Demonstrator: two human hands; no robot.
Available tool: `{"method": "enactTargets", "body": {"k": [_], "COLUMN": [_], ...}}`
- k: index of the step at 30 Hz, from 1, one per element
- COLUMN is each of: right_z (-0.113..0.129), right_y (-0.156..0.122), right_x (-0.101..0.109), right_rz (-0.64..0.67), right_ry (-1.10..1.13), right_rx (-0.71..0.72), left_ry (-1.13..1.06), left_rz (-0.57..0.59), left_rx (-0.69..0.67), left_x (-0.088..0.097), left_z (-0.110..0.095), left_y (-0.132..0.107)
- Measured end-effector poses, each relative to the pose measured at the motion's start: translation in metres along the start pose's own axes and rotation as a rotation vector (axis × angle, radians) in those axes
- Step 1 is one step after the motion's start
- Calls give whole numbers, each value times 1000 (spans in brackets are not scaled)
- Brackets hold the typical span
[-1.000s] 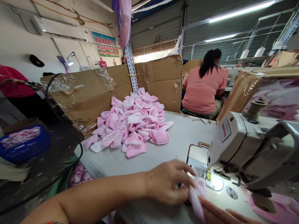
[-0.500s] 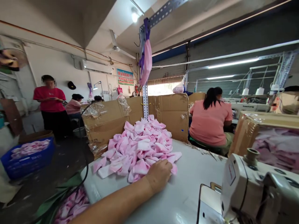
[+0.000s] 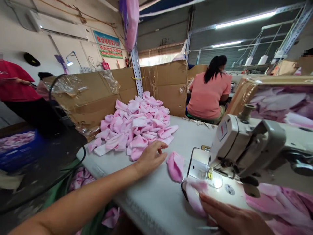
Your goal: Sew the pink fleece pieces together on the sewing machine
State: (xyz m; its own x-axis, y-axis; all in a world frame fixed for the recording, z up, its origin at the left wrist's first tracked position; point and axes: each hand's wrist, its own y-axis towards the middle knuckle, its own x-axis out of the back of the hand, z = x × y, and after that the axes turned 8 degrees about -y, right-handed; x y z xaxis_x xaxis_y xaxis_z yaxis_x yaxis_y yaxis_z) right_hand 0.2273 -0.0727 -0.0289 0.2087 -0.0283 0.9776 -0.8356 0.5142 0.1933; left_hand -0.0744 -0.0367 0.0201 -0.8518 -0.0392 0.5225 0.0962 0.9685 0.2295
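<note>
A garment sewing workshop. An industrial sewing machine (image 3: pixel 244 143) stands near heaped pink fabric (image 3: pixel 132 127), with a co-worker (image 3: pixel 209 94) seated beyond.

A heap of fabric pieces (image 3: pixel 133 127) is being carried on the counter (image 3: pixel 195 137), left of the sewing machine (image 3: pixel 234 143), before cardboard sheets (image 3: pixel 161 85).

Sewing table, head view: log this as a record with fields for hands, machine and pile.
Machine: white sewing machine, work light on
Left hand: open, on the white table, holding nothing
Right hand: at a pink fabric piece by the machine
Loose piece: second pink fabric piece, lying on the table
Pile: pink fabric pieces, heaped beyond the left hand
</note>
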Motion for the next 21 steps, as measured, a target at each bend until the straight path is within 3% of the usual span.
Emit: {"method": "enactTargets", "body": {"k": [1, 4, 6, 11, 13, 16, 18, 21], "right_z": [2, 10, 14, 18, 19, 19, 19, 18], "right_y": [2, 6, 7, 6, 6, 5, 4, 3], "right_x": [5, 17, 22, 26, 27, 29, 29, 26], "right_rz": [-2, -35, -43, 16, 48, 67, 72, 64], "right_ry": [-26, -91, -108, -94, -63, -19, 10, 54], "right_rx": [25, 24, 15, -27, -50, -70, -80, -114], "left_ry": [64, 191, 264, 353, 301, 275, 301, 391], "left_rz": [42, 352, 498, 526, 561, 520, 497, 551], "left_rx": [-137, -522, -626, -549, -488, -381, -316, -238], "left_x": [3, 9, 7, -7, -11, -13, -14, -18], "left_z": [-2, -6, -5, 2, -2, -12, -17, -19], "left_y": [-1, -2, -1, 11, 19, 29, 36, 44]}}
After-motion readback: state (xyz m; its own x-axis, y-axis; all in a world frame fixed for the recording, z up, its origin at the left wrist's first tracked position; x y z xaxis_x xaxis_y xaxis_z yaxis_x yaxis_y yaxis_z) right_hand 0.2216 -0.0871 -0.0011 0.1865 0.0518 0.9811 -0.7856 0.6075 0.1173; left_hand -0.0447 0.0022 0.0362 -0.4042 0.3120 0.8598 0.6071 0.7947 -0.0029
